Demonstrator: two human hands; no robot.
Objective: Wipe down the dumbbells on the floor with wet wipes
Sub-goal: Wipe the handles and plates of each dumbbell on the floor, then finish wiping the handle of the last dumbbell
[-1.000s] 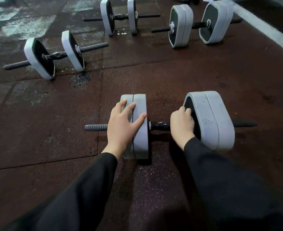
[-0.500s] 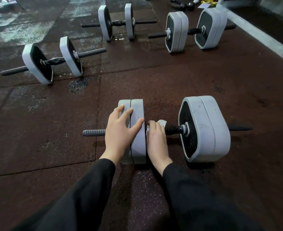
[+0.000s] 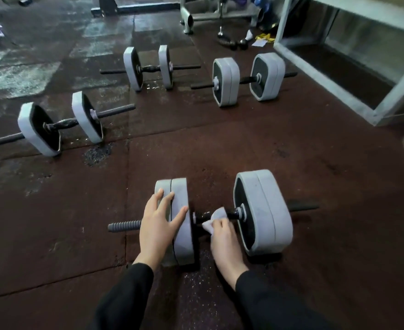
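1. We have the nearest dumbbell (image 3: 222,216) lying on the floor (image 3: 327,177) just in front of us, its long axis running left to right across our view, a bare threaded bar end sticking out at each side.
2. Our left hand (image 3: 159,225) lies open, fingers spread, flat over the top of the left plate pair (image 3: 180,217), bracing it.
3. Our right hand (image 3: 224,239) is closed on a bunched white wet wipe (image 3: 214,219), pressed against the dark handle (image 3: 204,216) between the two plate stacks.
4. The relation that counts: the handle runs sideways between our hands, so we judge the wipe should travel along that axis, rightward toward the collar by the right plate pair (image 3: 264,210). The right hand is the nearer one for that stretch; the left stays as the anchor.
5. The plates are blocky, rounded-corner squares, matte grey with a faintly speckled skin; the right pair has a black recessed face. The handle looks knurled, so grime may sit in the grooves.
6. The floor is dark reddish rubber tile, coarse-grained, with wet-looking patches farther off.
7. Three more dumbbells wait beyond: one far left (image 3: 60,126), one far centre (image 3: 148,67), one far right (image 3: 248,78), all well apart from our hands.
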